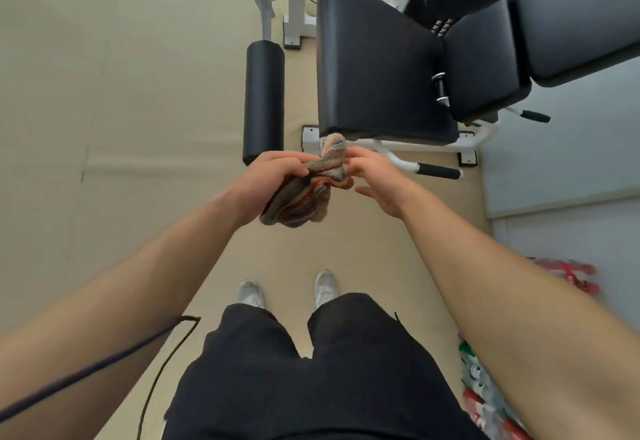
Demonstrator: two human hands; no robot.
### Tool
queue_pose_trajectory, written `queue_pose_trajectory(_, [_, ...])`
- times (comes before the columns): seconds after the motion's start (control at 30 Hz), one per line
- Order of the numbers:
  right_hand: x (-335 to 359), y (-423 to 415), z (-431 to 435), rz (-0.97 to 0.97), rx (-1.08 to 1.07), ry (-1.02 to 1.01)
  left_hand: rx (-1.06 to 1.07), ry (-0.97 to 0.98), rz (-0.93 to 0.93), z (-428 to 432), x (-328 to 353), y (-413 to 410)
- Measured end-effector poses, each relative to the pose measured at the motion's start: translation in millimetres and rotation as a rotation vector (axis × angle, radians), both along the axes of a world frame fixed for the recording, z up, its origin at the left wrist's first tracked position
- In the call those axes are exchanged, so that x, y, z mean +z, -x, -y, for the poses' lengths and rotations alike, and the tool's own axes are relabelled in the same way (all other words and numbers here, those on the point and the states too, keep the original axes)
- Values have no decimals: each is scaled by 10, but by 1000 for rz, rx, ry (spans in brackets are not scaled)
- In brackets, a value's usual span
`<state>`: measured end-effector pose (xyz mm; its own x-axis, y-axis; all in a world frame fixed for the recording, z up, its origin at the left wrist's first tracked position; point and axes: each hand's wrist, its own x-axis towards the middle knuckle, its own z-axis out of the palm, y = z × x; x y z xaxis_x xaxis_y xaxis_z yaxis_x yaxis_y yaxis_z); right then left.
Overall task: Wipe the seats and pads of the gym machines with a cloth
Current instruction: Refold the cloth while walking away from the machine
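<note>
Cloth (304,193): 1, bunched | left hand (273,172) grips it | right hand (377,183) spread, touching it | flat pads (381,58): 3 | roller (263,100): 1

Arms outstretched, left hand (273,172) gripping cloth (300,201), right hand (378,183) touching it
</note>
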<state>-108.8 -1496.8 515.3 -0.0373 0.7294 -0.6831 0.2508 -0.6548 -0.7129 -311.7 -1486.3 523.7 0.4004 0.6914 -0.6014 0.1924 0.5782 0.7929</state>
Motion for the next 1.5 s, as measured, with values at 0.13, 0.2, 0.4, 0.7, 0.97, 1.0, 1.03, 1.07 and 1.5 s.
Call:
queue_pose_trajectory(0.13, [384,131,22,-64,-8,-82,-13,-28,-77,90,385,236])
queue_pose_trajectory(0.2, [617,233,9,-80,0,-148,44,15,-144,121,556,325])
queue_pose_trajectory(0.4, [1323,685,-147,-55,324,-184,-21,-158,-232,76,947,607])
queue_pose_trajectory(0.7, [1732,1136,-574,153,554,-222,-95,-499,-371,-386,1486,1486])
queue_pose_trajectory(0.97, [1375,1459,-700,113,501,-158,41,-464,-218,-737,1690,2210])
queue_pose_trajectory(1.0, [1338,1519,-720,114,494,-149,71,-452,-207,-794,1682,2281])
queue_pose_trajectory(1.03, [1286,1570,-755,121,488,-133,111,-433,-187,-859,1666,2351])
queue_pose_trajectory(1.07, [1238,1615,-802,125,483,-112,161,-408,-164,-927,1663,2412])
queue_pose_trajectory(1.5, [979,2304,-2179,-216,-97,-101,673,-282,-387,-2125,1209,2820])
